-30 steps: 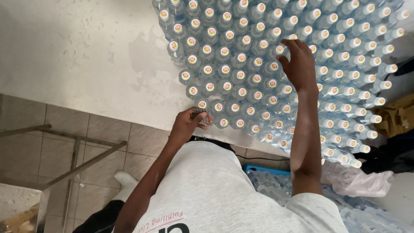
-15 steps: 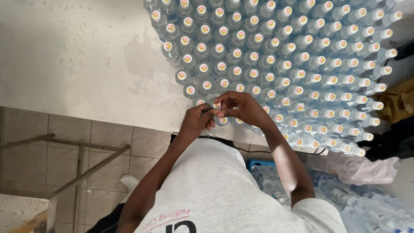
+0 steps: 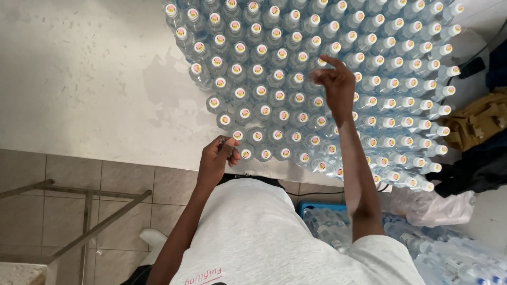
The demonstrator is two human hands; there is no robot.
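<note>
The left hand [image 3: 217,157] is curled closed on something small I cannot make out; the right hand [image 3: 334,80], fingers loose, hovers over clear plastic capped bottles [image 3: 274,79] crowding the pale speckled worktop [image 3: 84,79] above a tiled floor [image 3: 68,184].

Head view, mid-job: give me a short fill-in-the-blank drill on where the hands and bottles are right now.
1. The clear plastic capped bottles stand packed on a ____ worktop.
2. The right hand is raised over the ____ of the bottle block.
3. The left hand is at the block's ____ edge, closest to the person.
4. Lower right, more bottles lie in a ____ crate.

Missing: white; middle; near; blue
</note>
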